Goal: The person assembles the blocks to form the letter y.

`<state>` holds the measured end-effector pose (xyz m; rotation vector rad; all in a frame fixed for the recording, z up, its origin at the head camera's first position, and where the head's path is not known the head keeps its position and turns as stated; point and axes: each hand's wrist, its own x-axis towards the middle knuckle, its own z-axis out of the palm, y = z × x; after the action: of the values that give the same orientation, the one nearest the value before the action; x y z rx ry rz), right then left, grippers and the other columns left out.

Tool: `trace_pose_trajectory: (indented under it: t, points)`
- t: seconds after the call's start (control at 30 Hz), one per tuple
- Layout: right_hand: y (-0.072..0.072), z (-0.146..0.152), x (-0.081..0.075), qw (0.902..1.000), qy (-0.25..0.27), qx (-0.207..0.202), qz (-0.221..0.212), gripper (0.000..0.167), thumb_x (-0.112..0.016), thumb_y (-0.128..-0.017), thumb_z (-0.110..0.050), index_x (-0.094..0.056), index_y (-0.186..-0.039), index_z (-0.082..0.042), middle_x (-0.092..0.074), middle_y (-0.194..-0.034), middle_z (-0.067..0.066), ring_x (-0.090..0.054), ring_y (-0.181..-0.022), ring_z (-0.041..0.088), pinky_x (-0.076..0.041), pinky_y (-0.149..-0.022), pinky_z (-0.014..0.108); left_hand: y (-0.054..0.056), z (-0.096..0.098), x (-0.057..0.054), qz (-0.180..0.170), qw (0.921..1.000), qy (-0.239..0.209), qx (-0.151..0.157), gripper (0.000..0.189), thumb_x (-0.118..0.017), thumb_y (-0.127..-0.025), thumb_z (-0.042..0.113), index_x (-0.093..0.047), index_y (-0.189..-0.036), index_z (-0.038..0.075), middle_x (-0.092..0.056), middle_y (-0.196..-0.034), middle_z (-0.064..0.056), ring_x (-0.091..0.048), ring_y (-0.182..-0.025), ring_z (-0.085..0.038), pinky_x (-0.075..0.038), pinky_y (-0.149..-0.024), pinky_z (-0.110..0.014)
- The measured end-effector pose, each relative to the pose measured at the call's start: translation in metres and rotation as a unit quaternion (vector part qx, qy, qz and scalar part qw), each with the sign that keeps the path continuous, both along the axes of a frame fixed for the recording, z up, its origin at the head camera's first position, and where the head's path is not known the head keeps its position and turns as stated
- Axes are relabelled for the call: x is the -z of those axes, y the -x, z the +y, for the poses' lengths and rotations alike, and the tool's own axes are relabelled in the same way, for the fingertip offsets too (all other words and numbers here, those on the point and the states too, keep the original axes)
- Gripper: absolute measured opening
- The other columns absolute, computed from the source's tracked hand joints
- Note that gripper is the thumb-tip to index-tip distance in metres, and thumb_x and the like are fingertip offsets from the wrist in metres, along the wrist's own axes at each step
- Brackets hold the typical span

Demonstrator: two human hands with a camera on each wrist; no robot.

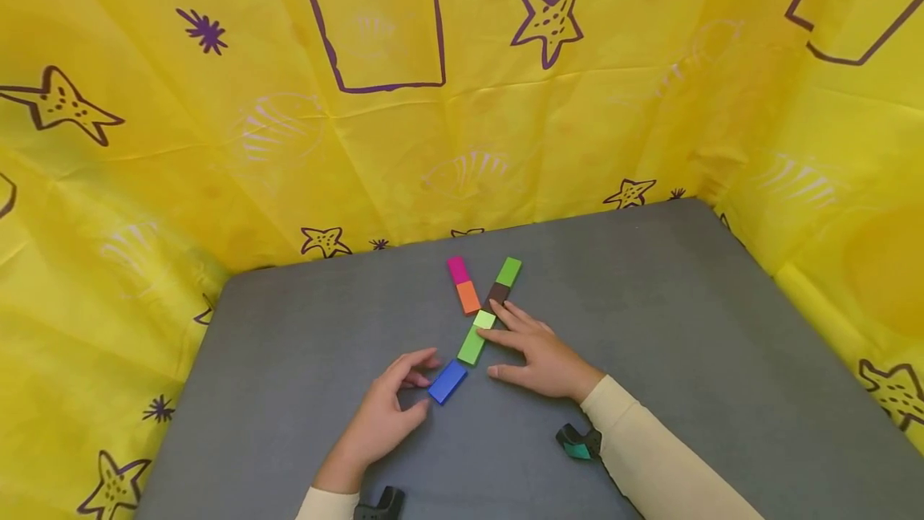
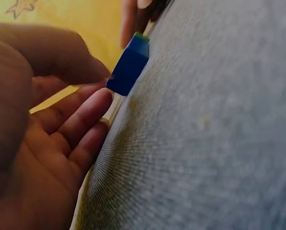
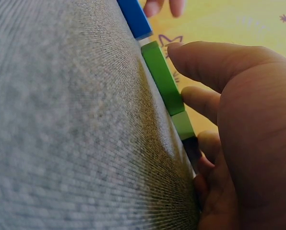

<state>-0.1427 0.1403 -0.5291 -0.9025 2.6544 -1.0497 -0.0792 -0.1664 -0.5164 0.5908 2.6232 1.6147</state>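
A blue block (image 1: 447,381) lies flat, slightly apart from the lower end of a green block (image 1: 471,347). Beside its left side is my left hand (image 1: 386,412), fingertips right at the block's edge and the thumb spread away from it. My right hand (image 1: 541,355) reaches in from the right with its fingers extended. One fingertip rests at the seam of the green block and a light green block (image 1: 484,318); others touch the dark brown block (image 1: 498,294). Another green block (image 1: 509,270) continues that slanted row. An orange block (image 1: 468,298) and a magenta block (image 1: 458,269) form a second branch.
The blocks lie on a grey cloth-covered table (image 1: 613,287). A yellow curtain (image 1: 390,159) printed with starfish and shells rises along its back and sides. Dark wrist-worn devices sit by both cuffs, the right one (image 1: 577,441) with a green patch.
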Motion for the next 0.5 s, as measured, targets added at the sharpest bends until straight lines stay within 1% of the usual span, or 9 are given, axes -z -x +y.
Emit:
trace_pose_trajectory:
  t: [0.07, 0.17, 0.23, 0.37, 0.5]
  points:
    - [0.0, -0.0001, 0.0, 1.0, -0.002, 0.002, -0.003, 0.065, -0.074, -0.103, -0.049, -0.056, -0.162, -0.03, -0.016, -0.18, -0.002, -0.006, -0.165, 0.023, -0.018, -0.123, 0.07, 0.0007, -0.0031, -0.0005, -0.005, 1.0, 0.006, 0.002, 0.07, -0.08, -0.083, -0.019, -0.066, -0.146, 0.01, -0.071, -0.131, -0.001, -0.068, -0.104, -0.022, -0.055, -0.096, -0.04]
    - [-0.0002, -0.0002, -0.0009, 1.0, 0.001, 0.0, 0.002, 0.064, -0.074, -0.103, -0.048, -0.057, -0.161, -0.029, -0.018, -0.18, 0.0, -0.008, -0.165, 0.026, -0.019, -0.122, 0.072, 0.0017, -0.0024, 0.0006, -0.002, 0.9997, 0.022, -0.002, 0.064, -0.083, -0.084, -0.017, -0.07, -0.141, 0.01, -0.073, -0.126, 0.002, -0.067, -0.103, -0.021, -0.056, -0.095, -0.039]
    - [-0.0004, -0.0003, -0.0017, 1.0, 0.005, -0.001, 0.004, 0.063, -0.074, -0.103, -0.048, -0.058, -0.161, -0.028, -0.019, -0.18, 0.001, -0.009, -0.165, 0.027, -0.019, -0.121, 0.072, 0.0017, -0.0005, 0.0017, 0.004, 0.9992, 0.038, -0.006, 0.061, -0.085, -0.084, -0.015, -0.072, -0.138, 0.01, -0.073, -0.122, 0.005, -0.067, -0.102, -0.019, -0.056, -0.094, -0.038]
    - [-0.0007, -0.0004, -0.0028, 0.9999, 0.007, -0.003, 0.008, 0.063, -0.075, -0.103, -0.048, -0.058, -0.161, -0.028, -0.02, -0.18, 0.003, -0.01, -0.165, 0.029, -0.02, -0.121, 0.073, 0.0011, 0.0025, 0.0036, 0.029, 0.9975, 0.063, -0.01, 0.059, -0.089, -0.082, -0.012, -0.074, -0.135, 0.011, -0.074, -0.116, 0.008, -0.065, -0.1, -0.017, -0.055, -0.091, -0.038]
    - [-0.0008, -0.0009, -0.0026, 0.9999, 0.006, -0.002, 0.01, 0.063, -0.075, -0.103, -0.048, -0.058, -0.161, -0.027, -0.02, -0.18, 0.002, -0.011, -0.165, 0.031, -0.02, -0.12, 0.074, 0.0005, 0.0044, 0.0038, 0.041, 0.9961, 0.076, -0.014, 0.058, -0.092, -0.081, -0.007, -0.075, -0.134, 0.012, -0.074, -0.114, 0.01, -0.064, -0.099, -0.015, -0.054, -0.09, -0.039]
